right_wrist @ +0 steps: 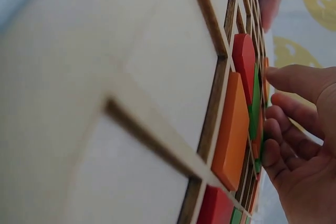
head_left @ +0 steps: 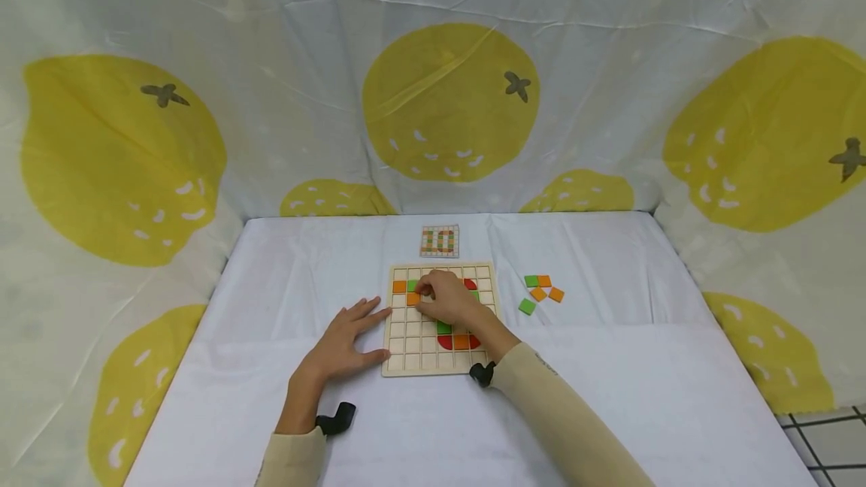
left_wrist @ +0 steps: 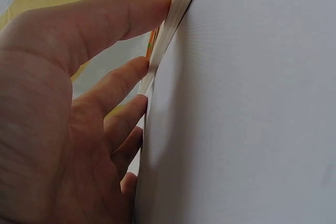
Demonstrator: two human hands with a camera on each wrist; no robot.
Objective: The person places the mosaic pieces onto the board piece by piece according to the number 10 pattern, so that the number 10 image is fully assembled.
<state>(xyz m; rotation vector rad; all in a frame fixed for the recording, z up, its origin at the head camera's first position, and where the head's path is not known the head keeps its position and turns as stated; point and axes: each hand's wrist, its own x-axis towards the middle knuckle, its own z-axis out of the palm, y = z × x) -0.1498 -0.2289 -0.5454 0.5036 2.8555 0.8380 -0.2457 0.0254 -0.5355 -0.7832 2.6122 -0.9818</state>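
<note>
My left hand [head_left: 345,340] lies by the left edge of a wooden grid board [head_left: 411,361], fingers spread and nearly straight. In the left wrist view its thumb and index fingertips touch the board's edge [left_wrist: 173,24]. Over the upper left of the board, my right hand [head_left: 452,299] has curled fingers, with thumb and index at an orange square tile [head_left: 413,298]. The right wrist view shows that orange tile [right_wrist: 266,80] by the thumb tip. Other orange, green and red tiles fill some cells, including a green one [head_left: 443,328]; the hand covers part of the grid.
Right of the board lie several loose tiles, such as a green square [head_left: 527,307] and an orange square [head_left: 556,294]. Behind the board is a small pattern card [head_left: 440,241]. White cloth [head_left: 595,397] covers the table; a lemon-print curtain [head_left: 582,96] surrounds its back and sides.
</note>
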